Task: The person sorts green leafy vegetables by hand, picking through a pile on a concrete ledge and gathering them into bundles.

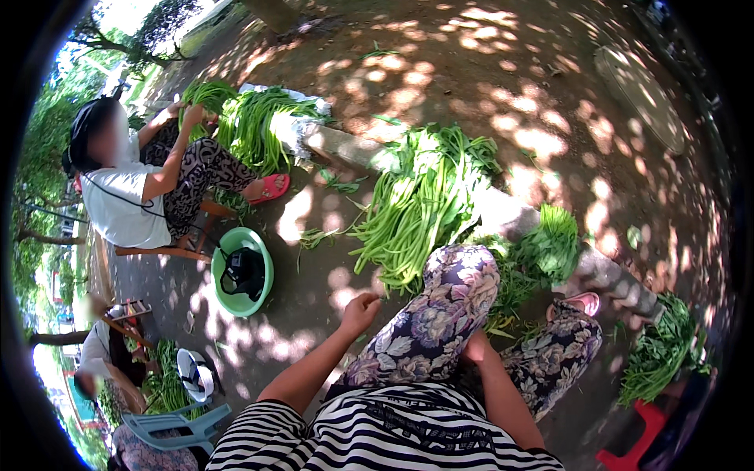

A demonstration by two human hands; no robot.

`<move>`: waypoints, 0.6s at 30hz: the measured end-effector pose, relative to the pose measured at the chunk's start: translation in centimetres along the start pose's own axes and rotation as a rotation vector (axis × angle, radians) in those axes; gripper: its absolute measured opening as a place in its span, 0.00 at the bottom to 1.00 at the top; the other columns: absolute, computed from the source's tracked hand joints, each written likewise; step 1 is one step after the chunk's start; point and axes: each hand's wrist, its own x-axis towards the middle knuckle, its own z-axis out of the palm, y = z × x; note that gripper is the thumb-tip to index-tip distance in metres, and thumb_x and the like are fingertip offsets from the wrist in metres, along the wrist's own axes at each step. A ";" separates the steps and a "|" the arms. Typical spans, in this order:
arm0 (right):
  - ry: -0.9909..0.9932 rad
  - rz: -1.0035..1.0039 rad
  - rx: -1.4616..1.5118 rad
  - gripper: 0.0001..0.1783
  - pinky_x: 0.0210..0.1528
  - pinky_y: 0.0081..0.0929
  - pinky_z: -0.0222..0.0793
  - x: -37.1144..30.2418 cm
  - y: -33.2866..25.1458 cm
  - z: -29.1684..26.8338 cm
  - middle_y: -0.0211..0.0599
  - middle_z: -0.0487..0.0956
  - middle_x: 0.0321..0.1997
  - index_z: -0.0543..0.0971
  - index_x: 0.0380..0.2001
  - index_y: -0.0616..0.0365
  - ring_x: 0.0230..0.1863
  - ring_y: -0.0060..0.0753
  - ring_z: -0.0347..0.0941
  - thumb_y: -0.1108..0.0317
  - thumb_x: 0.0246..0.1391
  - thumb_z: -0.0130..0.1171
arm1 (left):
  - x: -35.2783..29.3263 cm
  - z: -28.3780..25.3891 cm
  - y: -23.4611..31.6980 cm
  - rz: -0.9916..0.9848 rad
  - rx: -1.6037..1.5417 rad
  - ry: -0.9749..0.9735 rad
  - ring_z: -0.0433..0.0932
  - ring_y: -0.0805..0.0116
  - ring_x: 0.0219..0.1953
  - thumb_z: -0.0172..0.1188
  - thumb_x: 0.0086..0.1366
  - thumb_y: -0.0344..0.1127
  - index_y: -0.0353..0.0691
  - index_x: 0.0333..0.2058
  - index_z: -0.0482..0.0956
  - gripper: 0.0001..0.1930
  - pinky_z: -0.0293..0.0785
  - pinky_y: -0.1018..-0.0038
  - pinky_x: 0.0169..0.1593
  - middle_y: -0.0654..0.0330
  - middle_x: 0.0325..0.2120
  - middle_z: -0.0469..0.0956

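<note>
- Holds left hand (360, 312) empty above the ground (306, 275), fingers loosely curled, just beside stem ends; rests right hand (474, 345) partly hidden between the legs, so cannot tell its grip.
- Could pick up grit from the ground with any stems dropped past the stone curb (509, 212).
- Could lose greens over either long edge of the curb, owing to so narrow a top.
- See long-stemmed greens (424, 208) across the curb's middle, stems overhanging its near edge; could drag many down with one hasty pull, given such a loose, overlapping spread.
- Could bruise or sweep those stems with a shift of left knee (465, 267), so close to them.
- Could crush leafy heap (658, 353), at the curb's right end, by pushing red stool (638, 439) forward.
- Could scatter small bundle (547, 247) off the curb by knocking it.
- Could tread on fallen leaves with pink shoe (583, 302), through a careless step.
</note>
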 end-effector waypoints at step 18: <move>0.360 -0.628 -1.315 0.18 0.41 0.35 0.68 -4.1 0.0 2.5 0.47 0.77 0.37 0.77 0.35 0.57 0.39 0.49 0.73 0.58 0.41 0.57 | 11.1 10.2 13.8 0.307 0.739 0.488 0.70 0.54 0.38 0.67 0.37 0.40 0.39 0.34 0.66 0.25 0.65 0.61 0.40 0.53 0.32 0.69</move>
